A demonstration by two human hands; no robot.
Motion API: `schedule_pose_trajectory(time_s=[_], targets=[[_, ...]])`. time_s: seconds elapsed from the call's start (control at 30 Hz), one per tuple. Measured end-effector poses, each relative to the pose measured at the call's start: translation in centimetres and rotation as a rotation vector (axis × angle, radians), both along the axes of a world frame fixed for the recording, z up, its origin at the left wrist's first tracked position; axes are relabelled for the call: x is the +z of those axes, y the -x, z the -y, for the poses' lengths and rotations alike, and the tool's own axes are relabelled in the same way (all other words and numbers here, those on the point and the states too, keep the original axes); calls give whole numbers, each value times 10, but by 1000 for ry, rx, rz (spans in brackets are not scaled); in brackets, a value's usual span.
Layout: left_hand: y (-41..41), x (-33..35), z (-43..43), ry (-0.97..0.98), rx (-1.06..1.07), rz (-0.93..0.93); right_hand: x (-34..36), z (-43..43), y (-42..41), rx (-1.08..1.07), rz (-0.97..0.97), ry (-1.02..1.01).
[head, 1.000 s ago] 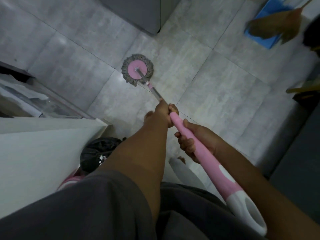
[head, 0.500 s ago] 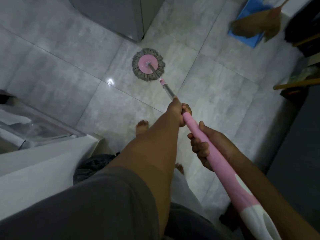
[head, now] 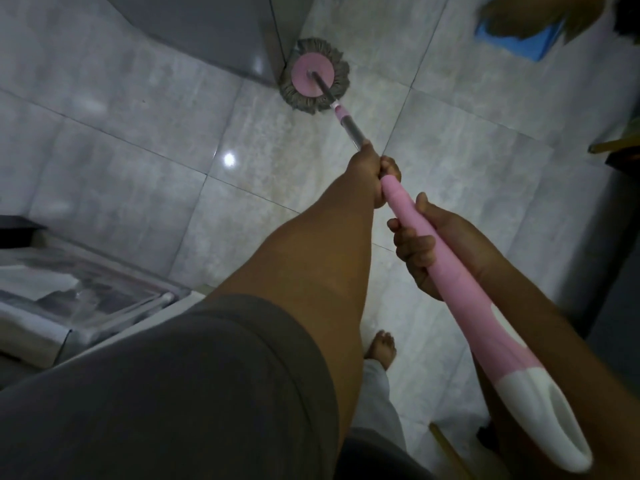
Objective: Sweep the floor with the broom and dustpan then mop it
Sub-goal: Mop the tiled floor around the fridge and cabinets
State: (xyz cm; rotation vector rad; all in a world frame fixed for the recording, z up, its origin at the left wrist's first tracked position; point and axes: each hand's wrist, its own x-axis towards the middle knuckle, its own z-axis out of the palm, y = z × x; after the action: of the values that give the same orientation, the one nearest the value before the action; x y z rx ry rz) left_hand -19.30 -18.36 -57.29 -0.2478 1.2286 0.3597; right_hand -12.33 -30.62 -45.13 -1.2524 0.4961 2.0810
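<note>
Left fingers [head: 390,167] are clenched round the mop pole, right where the pink grip [head: 446,268] ends and the metal shaft [head: 352,129] starts. Right fingers [head: 414,244] are wrapped round the pink grip a bit further back, thumb on top. So the left hand [head: 371,174] is in front and the right hand [head: 429,251] is just behind it, both grasping the same pole and not touching each other afaict.

The grip runs back toward the bottom right and finishes in a white looped end [head: 545,422]. Going the other way, the shaft goes down to the mop head [head: 313,76], a pink disc w/ grey strands all round. It sits flat on the floor [head: 138,188], right against the bottom corner of a grey cabinet [head: 214,26].

The floor is pale grey tile, w/ a bright light spot [head: 228,159] reflecting off it.

At the top right there's the broom [head: 519,13] lying over the blue dustpan [head: 512,41], well apart from the mop, both blurry.

Closer in: grey sleeve [head: 156,393] on the left arm and a bare foot [head: 381,348] on the tile below the hands. On the left there's a clear tray thing [head: 86,289], can't tell what it is tbh.
</note>
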Motion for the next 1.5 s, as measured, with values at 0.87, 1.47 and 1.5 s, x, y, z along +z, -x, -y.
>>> schedule_pose_trajectory(time_s=[0.87,1.47,1.5], targets=[[120,39,212,4,316,-39,44,153,72,576,59,95],[343,-25,-87,-59,664,15,-31,-153,284,674,-31,9],[349,-28,-95,-55,676,19,-34,-162,289,680,-30,7]])
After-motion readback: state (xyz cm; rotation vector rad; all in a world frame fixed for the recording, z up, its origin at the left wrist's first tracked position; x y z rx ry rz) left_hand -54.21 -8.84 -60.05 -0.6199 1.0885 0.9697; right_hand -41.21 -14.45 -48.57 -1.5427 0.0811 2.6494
